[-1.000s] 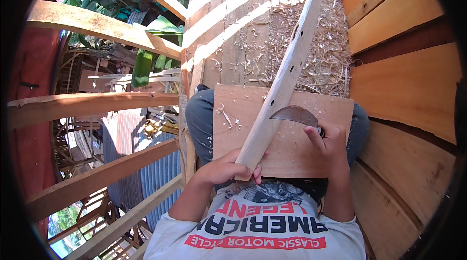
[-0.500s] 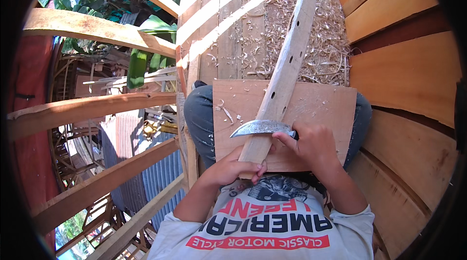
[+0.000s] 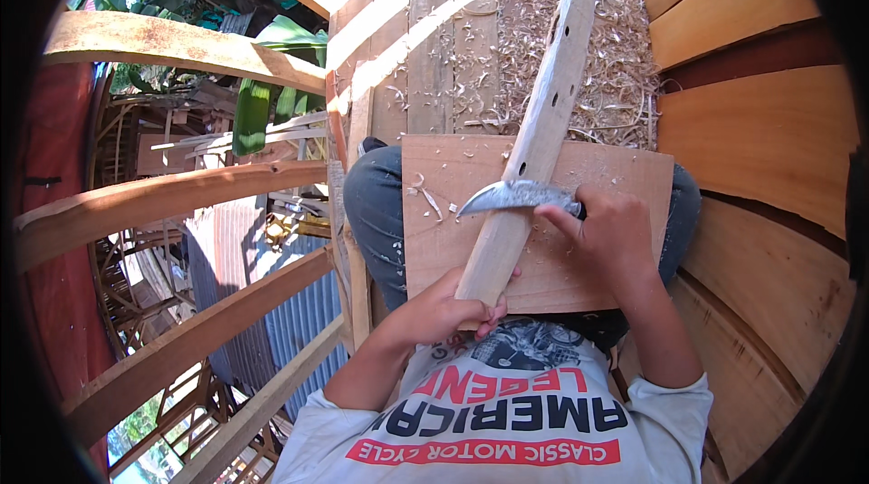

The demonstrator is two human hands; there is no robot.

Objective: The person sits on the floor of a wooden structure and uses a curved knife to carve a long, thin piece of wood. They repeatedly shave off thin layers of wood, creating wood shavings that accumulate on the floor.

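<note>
A long, slightly curved wooden piece [image 3: 549, 90] with several dark holes slants from my body toward the far planks, across a flat board [image 3: 434, 271] on my lap. My left hand [image 3: 462, 307] is wrapped round its near end. In my right hand [image 3: 605, 223] is a knife [image 3: 511, 197] with a broad curved metal blade, its tip pointing left. The blade lies across the wooden piece's upper face, between my left hand and the nearest hole. Most of the knife's handle is hidden in my right fist.
Curled wood shavings [image 3: 615, 76] cover the plank floor [image 3: 428, 58] ahead, and a few lie on the lap board. Wooden rails [image 3: 181, 199] line the left side, with a corrugated metal sheet [image 3: 303, 312] below. A plank wall [image 3: 756, 135] rises close on the right.
The knife and my right hand have moved away from my body along the wooden piece and a little right. My left hand keeps its hold at the near end.
</note>
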